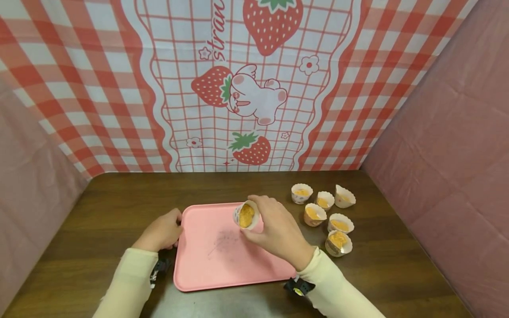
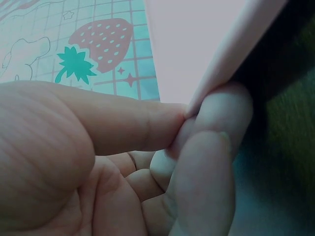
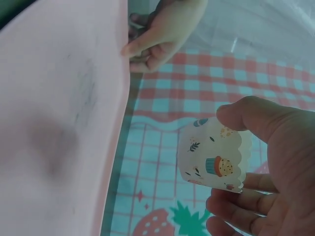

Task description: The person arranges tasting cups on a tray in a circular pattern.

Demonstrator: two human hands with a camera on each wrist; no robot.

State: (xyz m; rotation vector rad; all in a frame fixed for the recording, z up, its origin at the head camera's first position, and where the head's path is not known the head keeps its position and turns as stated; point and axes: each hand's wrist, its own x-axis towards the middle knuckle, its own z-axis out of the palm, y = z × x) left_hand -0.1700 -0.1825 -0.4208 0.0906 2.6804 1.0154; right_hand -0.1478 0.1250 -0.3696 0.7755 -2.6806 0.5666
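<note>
My left hand (image 1: 161, 230) pinches the left rim of a pink tray (image 1: 207, 269); in the left wrist view its thumb and fingers meet at the tray edge (image 2: 216, 73). Above the tray's upper right part, my right hand (image 1: 280, 229) holds a paper cupcake cup (image 3: 209, 155) between thumb and fingers. The cup is tilted, its mouth facing the head camera, and a yellow cake (image 1: 246, 216) shows inside. Scalloped rim and printed cupcakes are visible in the right wrist view. Dark smudges mark the tray's middle.
Several more paper cups with yellow cake, among them a patterned cup (image 1: 301, 193) and a brown one (image 1: 338, 243), stand on the brown wooden table (image 1: 389, 265) right of the tray. A strawberry-print cloth (image 1: 254, 110) hangs behind, with pink cloth (image 1: 449, 132) at the right.
</note>
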